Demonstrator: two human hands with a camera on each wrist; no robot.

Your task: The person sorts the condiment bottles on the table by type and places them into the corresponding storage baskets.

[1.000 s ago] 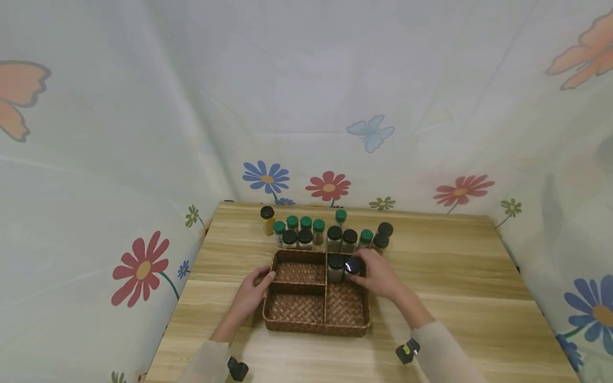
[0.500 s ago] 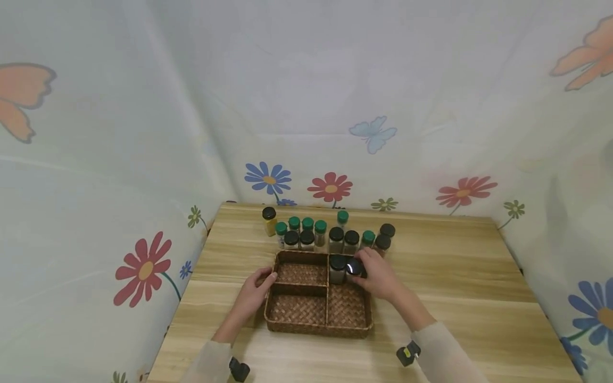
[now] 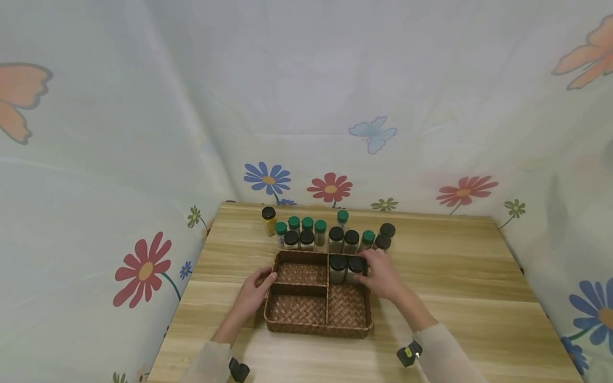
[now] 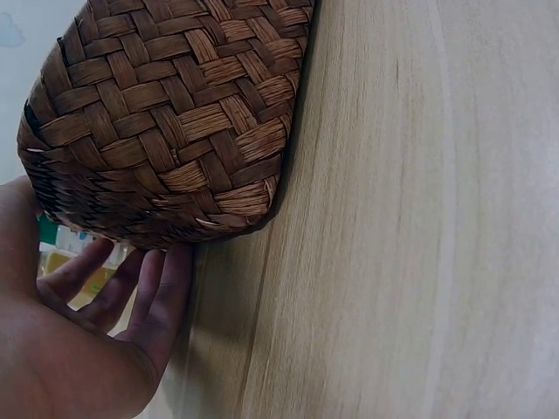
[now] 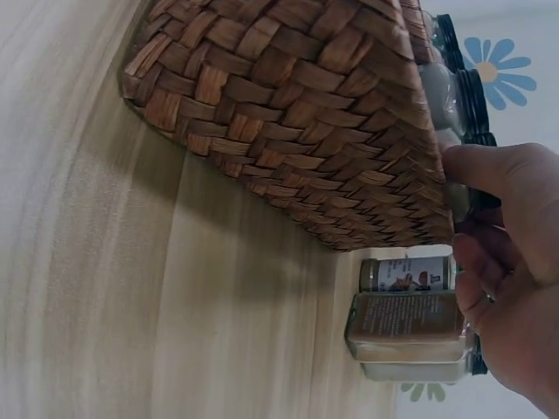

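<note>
A brown woven basket [image 3: 296,309] with three compartments sits on the wooden table. At its left rim is my left hand [image 3: 251,292], thumb on the edge and fingers against the outer wall [image 4: 175,122]. Two black-lidded spice jars stand upright side by side at the back of the right compartment. The left one [image 3: 337,266] touches no hand. My right hand [image 3: 383,275] holds the right one [image 3: 354,266] between thumb and fingers, reaching over the basket's right rim. In the right wrist view, the hand [image 5: 524,271] partly hides that jar.
Behind the basket stand several jars with green lids [image 3: 307,222] and black lids [image 3: 336,234]. A jar with yellow contents [image 3: 269,223] is at the back left. A patterned cloth wall [image 3: 407,159] borders the table's far edge.
The jar in my right hand has gone from slightly tilted to upright beside its neighbour, and the hand has shifted slightly right. My left hand keeps its place on the basket.
</note>
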